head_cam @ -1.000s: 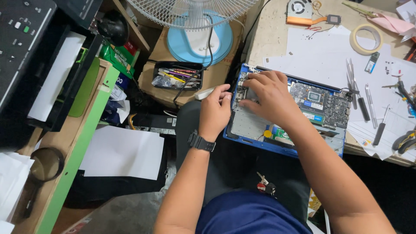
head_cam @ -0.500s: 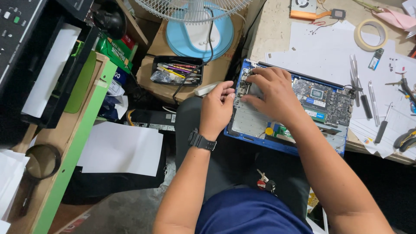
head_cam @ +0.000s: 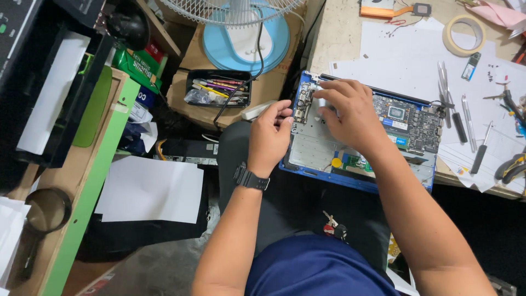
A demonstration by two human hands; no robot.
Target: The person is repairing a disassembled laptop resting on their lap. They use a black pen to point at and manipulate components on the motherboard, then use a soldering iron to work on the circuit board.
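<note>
The laptop [head_cam: 361, 159] has a bright blue shell, a silver-grey inner plate and a dark board with green and yellow spots. A black watch [head_cam: 251, 178] sits on the left wrist, above a navy shirt [head_cam: 318, 268]. The fan [head_cam: 245, 38] has a pale blue base and white grille; the shelf [head_cam: 82, 203] edge is lime green, the tape [head_cam: 463, 34] cream, the paper [head_cam: 150, 189] white.

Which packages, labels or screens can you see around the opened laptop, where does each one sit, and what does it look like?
Green package: left of the fan base, flat box, green with white lettering.
Cardboard box: under the fan, brown, flat top.
Black tray: on that box, rectangular, holding coloured pens.
Small stick: on white paper right of the laptop, narrow, blue-green label.
Tape roll: upper right, beige ring.
No lit screen is in view.
</note>
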